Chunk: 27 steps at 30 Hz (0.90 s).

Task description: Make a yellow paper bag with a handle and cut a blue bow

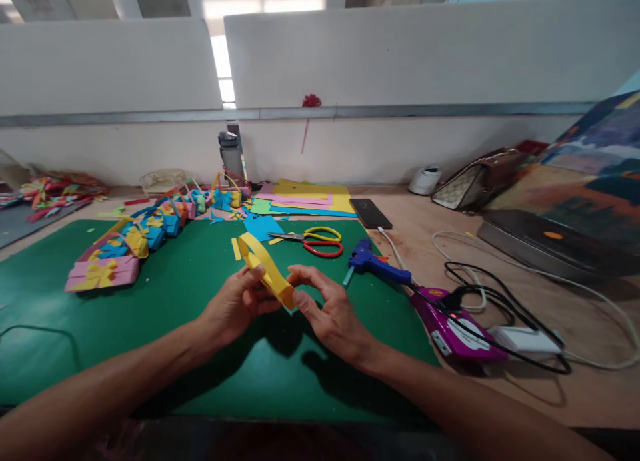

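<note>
A yellow paper strip (pixel 264 266), bent into a loop, is held above the green cutting mat (pixel 165 294). My left hand (pixel 235 305) pinches its near end from the left. My right hand (pixel 327 311) pinches the same end from the right, fingers meeting at the folded part. Both hands hover over the middle of the mat. Yellow-and-red scissors (pixel 317 241) lie just beyond the strip, and a blue glue gun (pixel 375 264) rests at the mat's right edge.
A row of finished paper baskets (pixel 130 244) runs along the mat's left side. Coloured paper sheets (pixel 305 199) and a phone (pixel 371 213) lie behind. Cables, a purple device (pixel 453 324), a bag (pixel 475 181) and a laptop (pixel 565 201) crowd the right.
</note>
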Motion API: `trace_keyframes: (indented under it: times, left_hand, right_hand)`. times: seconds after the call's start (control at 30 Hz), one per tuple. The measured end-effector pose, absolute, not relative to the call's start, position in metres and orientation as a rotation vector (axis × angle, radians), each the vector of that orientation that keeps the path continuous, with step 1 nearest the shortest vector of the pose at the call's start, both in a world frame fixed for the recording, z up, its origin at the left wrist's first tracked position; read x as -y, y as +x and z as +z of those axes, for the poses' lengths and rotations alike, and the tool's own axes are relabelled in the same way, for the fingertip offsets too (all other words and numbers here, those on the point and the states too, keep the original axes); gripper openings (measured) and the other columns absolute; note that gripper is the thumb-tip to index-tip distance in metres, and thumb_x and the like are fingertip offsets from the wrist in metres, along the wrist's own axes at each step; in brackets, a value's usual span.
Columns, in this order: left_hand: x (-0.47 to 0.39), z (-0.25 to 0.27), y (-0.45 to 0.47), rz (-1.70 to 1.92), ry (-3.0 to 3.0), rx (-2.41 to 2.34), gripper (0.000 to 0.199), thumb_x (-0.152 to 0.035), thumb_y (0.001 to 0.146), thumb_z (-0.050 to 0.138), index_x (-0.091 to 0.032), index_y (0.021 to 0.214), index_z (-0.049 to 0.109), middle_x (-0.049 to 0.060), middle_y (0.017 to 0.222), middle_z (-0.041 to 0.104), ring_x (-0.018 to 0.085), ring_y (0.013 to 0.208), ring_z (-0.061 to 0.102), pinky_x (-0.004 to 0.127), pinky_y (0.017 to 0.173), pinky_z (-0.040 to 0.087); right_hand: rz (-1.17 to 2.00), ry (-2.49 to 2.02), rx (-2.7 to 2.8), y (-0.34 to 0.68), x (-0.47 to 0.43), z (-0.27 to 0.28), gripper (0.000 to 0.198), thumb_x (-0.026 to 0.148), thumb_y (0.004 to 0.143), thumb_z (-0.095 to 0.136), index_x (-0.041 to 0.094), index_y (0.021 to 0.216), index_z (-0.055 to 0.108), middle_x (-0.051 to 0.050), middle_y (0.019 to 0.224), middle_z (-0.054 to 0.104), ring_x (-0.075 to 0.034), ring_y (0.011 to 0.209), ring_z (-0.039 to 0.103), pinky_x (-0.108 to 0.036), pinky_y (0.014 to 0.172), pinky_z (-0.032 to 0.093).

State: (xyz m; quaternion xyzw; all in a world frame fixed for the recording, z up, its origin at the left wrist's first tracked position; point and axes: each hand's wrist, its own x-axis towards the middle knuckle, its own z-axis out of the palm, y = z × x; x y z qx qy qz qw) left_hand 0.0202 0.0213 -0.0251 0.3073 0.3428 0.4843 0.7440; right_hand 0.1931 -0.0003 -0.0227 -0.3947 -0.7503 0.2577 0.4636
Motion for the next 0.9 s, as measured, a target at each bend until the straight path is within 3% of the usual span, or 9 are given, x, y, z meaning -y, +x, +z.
trace_keyframes:
  times: [0.17,0.33,0.63,0.77,0.9]
  left_hand:
    - [-0.0248,-0.0167,0.0176,1.060,0.543,-0.769,0.018,-0.021,0.092,0.041,-0.011,0.091,0.056,0.011,0.079,0.067,0.019,0.065,0.068,0.029,0.057,0.058]
    - [-0.0210,-0.0156,0.0189,1.023,0.506,-0.715,0.020,-0.026,0.092,0.042,-0.011,0.091,0.056,0.011,0.080,0.067,0.020,0.065,0.068,0.028,0.053,0.058]
    - [-0.0176,-0.0208,0.0190,0.895,0.519,-0.674,0.018,-0.026,0.088,0.049,-0.012,0.097,0.056,0.012,0.087,0.067,0.022,0.069,0.069,0.030,0.055,0.057]
    - [-0.0194,-0.0218,0.0188,0.925,0.546,-0.740,0.019,-0.027,0.091,0.044,-0.014,0.096,0.057,0.010,0.086,0.067,0.020,0.069,0.068,0.031,0.056,0.056]
    - [-0.0199,-0.0243,0.0187,0.931,0.637,-0.811,0.024,-0.033,0.087,0.051,-0.013,0.098,0.058,0.009,0.082,0.066,0.019,0.066,0.066,0.032,0.058,0.055]
  right_hand:
    - [0.589,-0.988,1.812,0.1968,-0.0009,-0.0226,0.027,0.032,0.093,0.042,0.021,0.115,0.054,-0.005,0.098,0.065,-0.019,0.092,0.062,-0.034,0.082,0.049]
    - [0.476,-1.017,1.921,0.1925,-0.0010,-0.0285,0.046,0.030,0.076,0.067,0.020,0.118,0.051,-0.007,0.102,0.064,-0.022,0.091,0.062,-0.036,0.082,0.049]
    - [0.408,-1.008,1.913,0.1922,0.0004,-0.0247,0.025,0.025,0.081,0.063,0.021,0.104,0.056,-0.005,0.093,0.065,-0.021,0.084,0.062,-0.032,0.077,0.049]
    - [0.414,-1.018,1.891,0.1932,0.0015,-0.0223,0.021,0.027,0.080,0.063,0.021,0.100,0.056,-0.005,0.091,0.065,-0.020,0.081,0.061,-0.031,0.075,0.049]
    - [0.466,-1.039,1.833,0.1948,-0.0002,-0.0209,0.021,0.026,0.080,0.061,0.021,0.100,0.057,-0.003,0.090,0.066,-0.019,0.080,0.061,-0.030,0.074,0.049]
